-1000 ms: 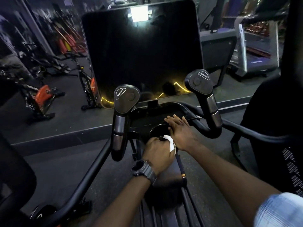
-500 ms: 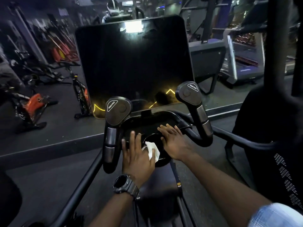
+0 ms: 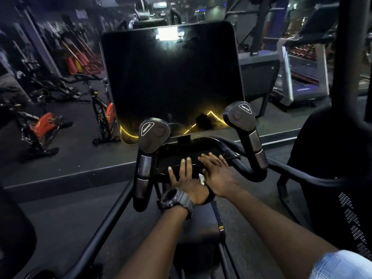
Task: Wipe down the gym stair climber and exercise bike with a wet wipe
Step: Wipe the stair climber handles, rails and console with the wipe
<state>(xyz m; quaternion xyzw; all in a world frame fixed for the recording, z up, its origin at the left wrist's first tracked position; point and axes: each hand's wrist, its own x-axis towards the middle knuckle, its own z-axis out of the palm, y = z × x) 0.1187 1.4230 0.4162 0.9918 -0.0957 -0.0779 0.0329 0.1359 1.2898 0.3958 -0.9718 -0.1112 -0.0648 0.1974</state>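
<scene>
on the black console tray (image 3: 201, 150), left hand (image 3: 186, 181) and right hand (image 3: 218, 176) lie flat; wipe (image 3: 202, 178) between.

Black screen (image 3: 171, 77), seemingly white wipe (image 3: 201, 178), orange bike (image 3: 45, 123), pale checked sleeve (image 3: 342, 266).

Dim gym, one hard reflection, wide-angle bend at the edges.

A bright white ceiling light glares off the top of the dark glossy screen (image 3: 171, 77), and a thin yellow line glows along its lower edge. Left of the screen the spin bikes (image 3: 40, 127) are soft and murky. Right of it, frame posts bow outward. Below the screen the forearms catch weak light.
</scene>
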